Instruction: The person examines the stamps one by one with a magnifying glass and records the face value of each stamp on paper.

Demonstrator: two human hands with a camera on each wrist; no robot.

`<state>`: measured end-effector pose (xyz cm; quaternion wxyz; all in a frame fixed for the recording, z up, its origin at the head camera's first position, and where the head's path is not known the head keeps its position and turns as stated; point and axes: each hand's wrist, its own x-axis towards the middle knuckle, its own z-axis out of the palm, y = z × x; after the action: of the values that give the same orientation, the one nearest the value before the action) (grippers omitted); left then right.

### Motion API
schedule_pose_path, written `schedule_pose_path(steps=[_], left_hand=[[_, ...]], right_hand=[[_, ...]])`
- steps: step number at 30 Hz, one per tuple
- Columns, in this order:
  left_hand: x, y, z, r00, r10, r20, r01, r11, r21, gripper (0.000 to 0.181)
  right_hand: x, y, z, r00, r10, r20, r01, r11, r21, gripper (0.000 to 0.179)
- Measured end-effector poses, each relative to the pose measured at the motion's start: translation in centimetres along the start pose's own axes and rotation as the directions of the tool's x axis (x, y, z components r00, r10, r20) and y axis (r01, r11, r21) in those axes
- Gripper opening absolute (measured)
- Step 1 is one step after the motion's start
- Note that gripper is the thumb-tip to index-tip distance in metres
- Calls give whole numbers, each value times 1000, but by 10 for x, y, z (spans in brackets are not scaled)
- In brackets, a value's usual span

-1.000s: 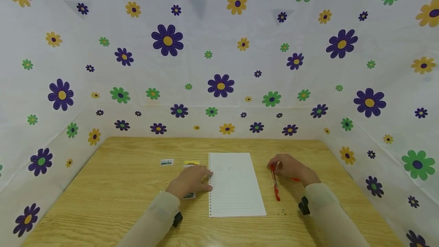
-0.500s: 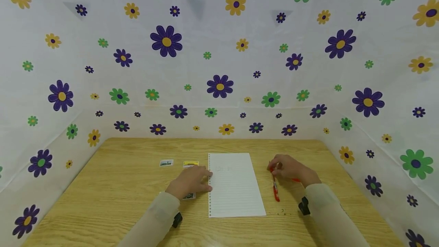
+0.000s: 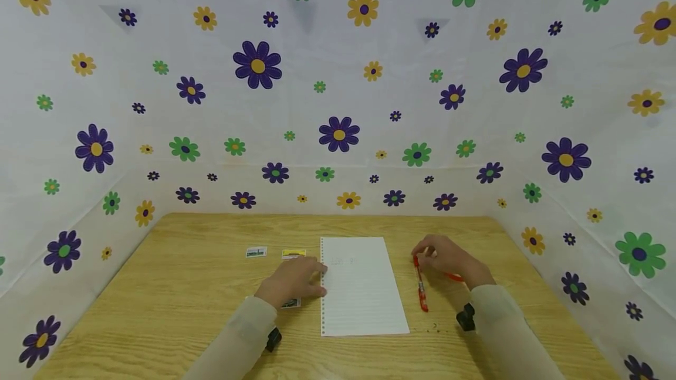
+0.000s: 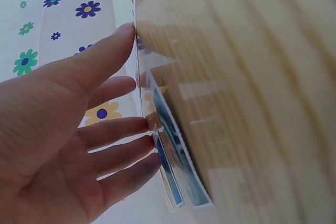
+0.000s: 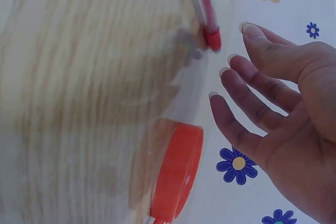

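Red pen (image 3: 420, 284) is lying beside the lined sheet (image 3: 364, 295), right hand (image 3: 448, 258) hovering just off its far end, fingers loosely parted, holding nothing; left hand (image 3: 292, 280), fingers spread, is touching the sheet's edge, light pressure likely best for steadying it.

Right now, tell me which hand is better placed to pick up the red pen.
Likely the right hand: its fingers hold nothing and sit close beside the red pen. The left hand is across the paper, at its punched edge.
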<state>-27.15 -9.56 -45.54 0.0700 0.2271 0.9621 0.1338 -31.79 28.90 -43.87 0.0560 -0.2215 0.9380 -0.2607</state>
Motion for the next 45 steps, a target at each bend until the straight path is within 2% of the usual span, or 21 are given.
schedule_pose_path(steps=[9,13,20,23,29,35,40,45], left_hand=[[2,-1,0,1000,4,5,-4,1000,-25,53],[2,0,-2,1000,10,0,-10,999,-42,52],[3,-4,-9,998,56,-15,-58,994,-96,51],[2,-8,-12,999,45,-25,-48,993,-110,51],[-5,-20,-19,999,-7,-47,-1,987,-163,49],[-14,-35,-21,997,-25,-72,14,989,-149,48],[-23,-45,-24,997,-39,-66,27,985,-171,46],[-32,-50,-27,996,-49,-70,37,986,-163,44]], right_hand=[[-1,-14,-7,999,-29,-23,29,1000,-1,20],[-1,-18,-7,999,-16,-34,17,1000,14,21],[-1,-18,-5,999,2,-51,0,999,39,22],[-4,-18,-5,998,7,-63,-4,998,56,22],[-11,-19,-10,996,17,-85,-11,998,60,22],[-20,-17,-14,993,12,-117,-7,999,48,23],[-29,-12,-17,987,105,-120,-98,993,63,25],[-36,-7,-21,984,125,-128,-117,991,65,25]])
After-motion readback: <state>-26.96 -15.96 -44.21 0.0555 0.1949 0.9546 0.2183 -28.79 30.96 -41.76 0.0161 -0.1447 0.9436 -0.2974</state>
